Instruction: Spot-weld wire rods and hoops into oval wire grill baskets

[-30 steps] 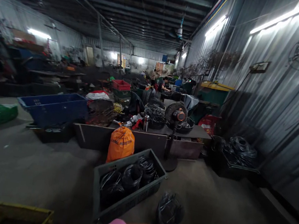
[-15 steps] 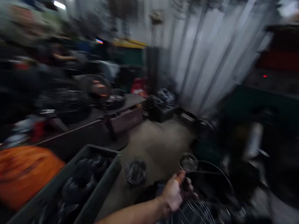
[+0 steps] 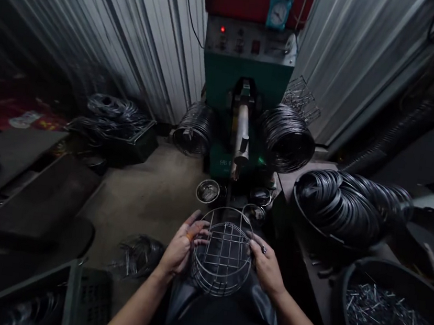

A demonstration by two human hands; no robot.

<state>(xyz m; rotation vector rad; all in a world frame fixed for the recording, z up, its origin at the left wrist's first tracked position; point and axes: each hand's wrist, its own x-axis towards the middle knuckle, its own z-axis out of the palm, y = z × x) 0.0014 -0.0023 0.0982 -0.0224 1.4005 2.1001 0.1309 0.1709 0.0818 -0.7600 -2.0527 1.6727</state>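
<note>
A round wire basket (image 3: 223, 255) with a grid bottom hangs between my hands, above my lap. My left hand (image 3: 182, 245) grips its left rim, with an orange wrap on one finger. On the right side, my right hand (image 3: 267, 263) pinches the rim between thumb and fingers. Just beyond the basket stand small round containers, one (image 3: 208, 191) at the left with small metal pieces in it. Behind them is a green machine (image 3: 248, 69) with a metal arm (image 3: 242, 139) pointing toward me.
Wire ring bundles hang on both sides of the machine. More rings (image 3: 342, 204) lie at the right, near a dark tub (image 3: 344, 289) of short wire pieces. A green crate (image 3: 71, 292) stands at the lower left, a plastic bag (image 3: 140, 253) beside it on the floor.
The view has swung right to face the machine. My left hand, earlier stretched out near a small round container, now holds the basket's rim. My right hand now shows clearly.
</note>
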